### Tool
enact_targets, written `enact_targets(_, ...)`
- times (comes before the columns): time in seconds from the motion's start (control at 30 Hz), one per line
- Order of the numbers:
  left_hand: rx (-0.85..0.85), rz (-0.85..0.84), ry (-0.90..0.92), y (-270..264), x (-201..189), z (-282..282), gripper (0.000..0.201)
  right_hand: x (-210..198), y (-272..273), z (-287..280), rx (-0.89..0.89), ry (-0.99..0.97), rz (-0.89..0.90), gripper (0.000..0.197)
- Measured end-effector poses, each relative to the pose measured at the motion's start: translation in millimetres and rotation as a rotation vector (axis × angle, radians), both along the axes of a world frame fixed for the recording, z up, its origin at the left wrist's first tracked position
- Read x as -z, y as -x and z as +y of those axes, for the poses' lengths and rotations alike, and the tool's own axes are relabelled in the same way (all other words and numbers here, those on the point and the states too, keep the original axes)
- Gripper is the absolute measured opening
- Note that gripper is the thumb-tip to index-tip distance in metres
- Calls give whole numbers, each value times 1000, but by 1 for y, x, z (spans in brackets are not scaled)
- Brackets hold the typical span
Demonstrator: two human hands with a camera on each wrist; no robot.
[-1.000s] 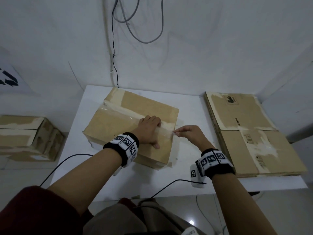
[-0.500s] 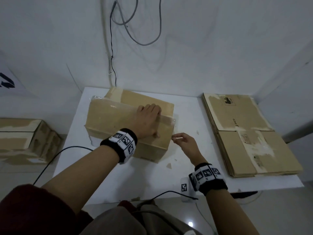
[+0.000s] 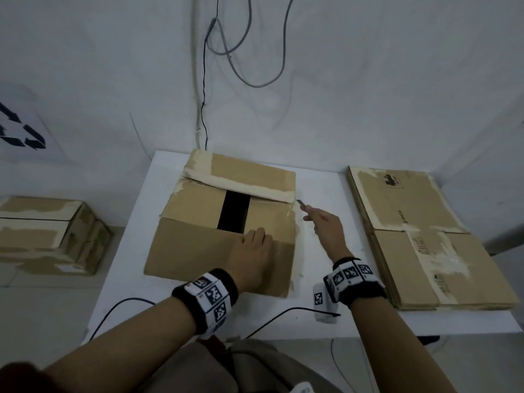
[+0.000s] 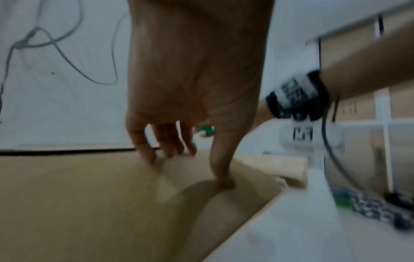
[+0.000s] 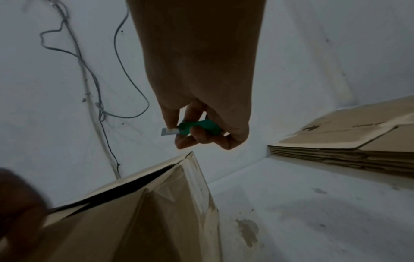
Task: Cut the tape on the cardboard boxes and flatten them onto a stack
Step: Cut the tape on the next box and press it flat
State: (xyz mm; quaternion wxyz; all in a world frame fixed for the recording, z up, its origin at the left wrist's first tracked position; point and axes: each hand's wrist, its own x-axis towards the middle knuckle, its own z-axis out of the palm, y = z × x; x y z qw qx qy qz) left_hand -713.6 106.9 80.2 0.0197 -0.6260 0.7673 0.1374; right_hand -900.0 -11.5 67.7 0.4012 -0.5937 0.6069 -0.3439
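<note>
1. Left hand (image 3: 252,251) rests with straight fingers on the near flap of the cardboard box (image 3: 198,251), probably to pin it during cutting.
2. Right hand (image 3: 323,225) grips a green-handled cutter (image 5: 197,128), blade aimed at the box's right edge, beside the taped flap (image 3: 241,182).
3. Box sits mid-table (image 3: 317,321), its top seam gaping dark.
4. Bare tabletop separates it from the flattened stack (image 3: 419,231) at the right, giving room to collapse it.
</note>
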Motion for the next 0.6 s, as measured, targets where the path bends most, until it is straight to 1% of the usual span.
enact_targets(0.07,-5,-36,37,-1,7,-3,61,0,-6,-1,-6,-3,32,37)
enact_targets(0.13,8,-51,46,-3,11,-7,63,3,-9,-3,-63,42,107,31)
enact_targets(0.2,-18,-10,1,0,10,-13,63,7,-7,-7,-102,93,188,26)
enact_targets(0.27,-100,126,-114,4,-4,-25,61,8,-6,-11,-76,120,200,22)
enact_targets(0.33,-152,198,-303,6,-28,-43,70,7,-6,-15,-59,119,175,20)
enact_targets(0.37,-163,224,-412,6,-40,-56,70,6,-7,-17,-58,122,170,19)
enact_targets(0.4,-182,294,-530,5,-50,-69,62,4,-7,-19,-57,125,163,18)
enact_targets(0.43,-245,408,-628,5,-54,-85,51,4,-8,-22,-50,127,156,17)
enact_targets(0.47,-343,551,-680,5,-56,-99,40,4,-7,-27,-46,132,148,17)
enact_targets(0.5,-470,709,-695,4,-55,-108,30,5,-7,-29,-41,130,140,17)
enact_targets(0.53,-582,849,-670,3,-49,-118,24,5,-7,-31,-39,127,136,16)
enact_targets(0.57,-662,966,-628,3,-41,-130,21,6,-6,-35,-43,124,142,14)
enact_targets(0.6,-724,1082,-578,5,-33,-139,22,7,-6,-39,-57,129,159,12)
